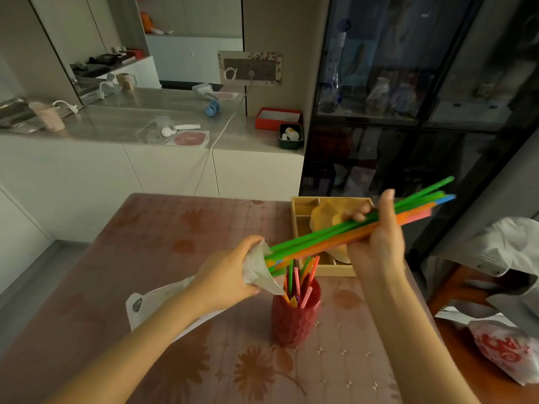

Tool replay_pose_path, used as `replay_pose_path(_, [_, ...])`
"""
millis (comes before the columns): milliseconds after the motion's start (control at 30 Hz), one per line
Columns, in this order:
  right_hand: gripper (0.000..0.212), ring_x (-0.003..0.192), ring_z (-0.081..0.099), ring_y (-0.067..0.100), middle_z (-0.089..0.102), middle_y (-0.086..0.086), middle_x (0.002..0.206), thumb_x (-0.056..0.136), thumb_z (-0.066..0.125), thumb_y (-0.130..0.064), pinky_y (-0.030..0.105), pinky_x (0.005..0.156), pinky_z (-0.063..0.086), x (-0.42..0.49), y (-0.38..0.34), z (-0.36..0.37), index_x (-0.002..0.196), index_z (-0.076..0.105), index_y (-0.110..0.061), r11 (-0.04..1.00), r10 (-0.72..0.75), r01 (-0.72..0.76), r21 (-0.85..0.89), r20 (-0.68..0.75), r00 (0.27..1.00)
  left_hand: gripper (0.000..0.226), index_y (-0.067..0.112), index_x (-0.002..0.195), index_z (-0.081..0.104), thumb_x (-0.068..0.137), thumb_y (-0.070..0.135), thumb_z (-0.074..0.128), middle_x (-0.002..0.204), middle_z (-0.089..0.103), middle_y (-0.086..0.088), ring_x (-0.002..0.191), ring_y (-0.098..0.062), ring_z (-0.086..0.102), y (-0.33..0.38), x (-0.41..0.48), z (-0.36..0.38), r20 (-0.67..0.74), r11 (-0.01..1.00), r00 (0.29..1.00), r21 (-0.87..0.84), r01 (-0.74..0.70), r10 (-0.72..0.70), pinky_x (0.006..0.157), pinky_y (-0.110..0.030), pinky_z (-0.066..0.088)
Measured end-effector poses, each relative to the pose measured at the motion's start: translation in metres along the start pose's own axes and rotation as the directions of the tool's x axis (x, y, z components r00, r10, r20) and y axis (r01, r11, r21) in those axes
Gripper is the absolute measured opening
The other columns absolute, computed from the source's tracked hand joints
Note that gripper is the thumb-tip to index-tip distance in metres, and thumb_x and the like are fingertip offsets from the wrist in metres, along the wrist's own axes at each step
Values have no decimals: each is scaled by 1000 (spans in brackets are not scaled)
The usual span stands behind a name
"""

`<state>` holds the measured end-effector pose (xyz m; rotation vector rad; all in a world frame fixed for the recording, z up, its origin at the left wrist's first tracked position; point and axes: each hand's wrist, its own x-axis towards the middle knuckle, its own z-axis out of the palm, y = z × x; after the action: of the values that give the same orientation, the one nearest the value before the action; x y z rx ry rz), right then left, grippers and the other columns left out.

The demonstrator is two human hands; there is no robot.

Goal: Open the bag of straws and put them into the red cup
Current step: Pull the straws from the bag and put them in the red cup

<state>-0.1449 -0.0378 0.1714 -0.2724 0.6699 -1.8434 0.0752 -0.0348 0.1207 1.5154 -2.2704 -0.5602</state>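
Note:
The red textured cup stands on the table near the middle, with several coloured straws upright in it. Above the cup, my left hand grips the open mouth of the clear plastic straw bag; the rest of the bag trails down to the left. My right hand is closed around a bundle of green, orange, pink and blue straws. The bundle slants up to the right, with its lower ends still inside the bag's mouth.
A wooden compartment tray with a yellow paper piece sits at the table's far right edge. The table has a floral cover. A white-and-red plastic bag and a grey garment lie to the right. A dark glass cabinet stands behind.

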Motion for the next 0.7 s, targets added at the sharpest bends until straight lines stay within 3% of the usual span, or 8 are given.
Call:
replay_pose_path(67, [30, 43, 36, 6, 38, -7, 50, 84, 65, -35, 20, 45, 40, 7, -20, -3, 68, 47, -19, 994, -67, 69, 78, -27, 997, 83, 30, 131, 30, 64, 32, 80, 107, 66, 5, 84, -18, 64, -8, -4, -2, -15, 999, 999, -11, 35, -36, 69, -34, 53])
replay_pose_path(167, [34, 43, 26, 5, 30, -8, 48, 77, 70, -38, 18, 43, 31, 13, -49, -5, 63, 44, -21, 987, -140, 139, 84, 8, 990, 85, 28, 132, 30, 63, 30, 81, 111, 64, 2, 89, -21, 64, -21, -8, -7, -43, 996, 996, -32, 80, -81, 72, -36, 54])
replay_pose_path(267, [37, 43, 24, 5, 30, -9, 47, 85, 63, -39, 18, 43, 29, 14, -69, -3, 60, 44, -21, 979, -197, 199, -51, 39, 980, 87, 28, 133, 29, 63, 29, 81, 115, 63, 0, 92, -23, 63, -33, -10, -10, -41, 991, 991, -37, 125, -127, 75, -40, 55])
replay_pose_path(400, [37, 42, 25, 7, 30, -8, 47, 90, 58, -39, 21, 42, 28, 6, -70, 8, 62, 40, -23, 896, -228, 292, -333, 219, 949, 86, 27, 132, 31, 63, 29, 81, 113, 64, -3, 94, -27, 63, -40, -7, -12, -73, 988, 986, -37, 149, -152, 75, -41, 54])
replay_pose_path(533, [33, 41, 29, 8, 33, -7, 48, 86, 59, -36, 21, 41, 29, -8, -53, 23, 64, 40, -21, 829, -167, 357, -430, 419, 892, 86, 25, 133, 30, 63, 31, 81, 112, 65, -3, 91, -25, 64, -40, -4, -9, -75, 991, 988, -31, 131, -133, 74, -38, 55])
replay_pose_path(700, [25, 41, 34, 8, 40, -8, 48, 85, 57, -27, 20, 40, 34, -16, -23, 30, 63, 45, -20, 800, -24, 317, -510, 501, 865, 89, 22, 136, 29, 64, 34, 81, 114, 64, -3, 92, -23, 65, -38, -1, -3, -59, 994, 994, -57, 91, -94, 76, -38, 56])
